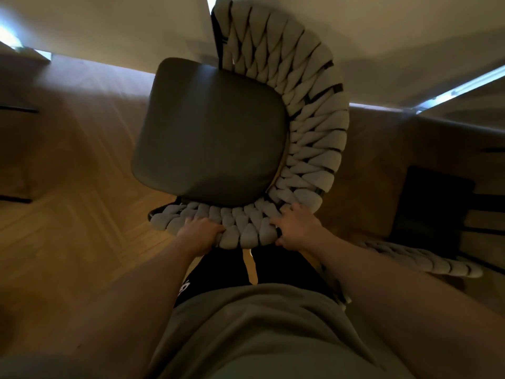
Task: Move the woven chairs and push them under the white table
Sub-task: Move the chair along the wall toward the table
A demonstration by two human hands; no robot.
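Observation:
A woven chair (308, 119) with a dark seat cushion (210, 135) and a thick grey braided backrest stands right in front of me, seen from above. My left hand (200, 231) grips the near edge of the braided backrest. My right hand (296, 224) grips the same backrest a little further right. The chair's far side reaches up against the white table (382, 36) that spans the top of the view. A second woven chair (426, 259) shows part of its backrest low at the right, with its dark seat (431, 201) beyond.
Wooden herringbone floor (68, 214) spreads on the left. One pale wooden chair leg (250, 266) shows below the backrest, in front of my dark trousers. Dark furniture edges sit at the far left and far right.

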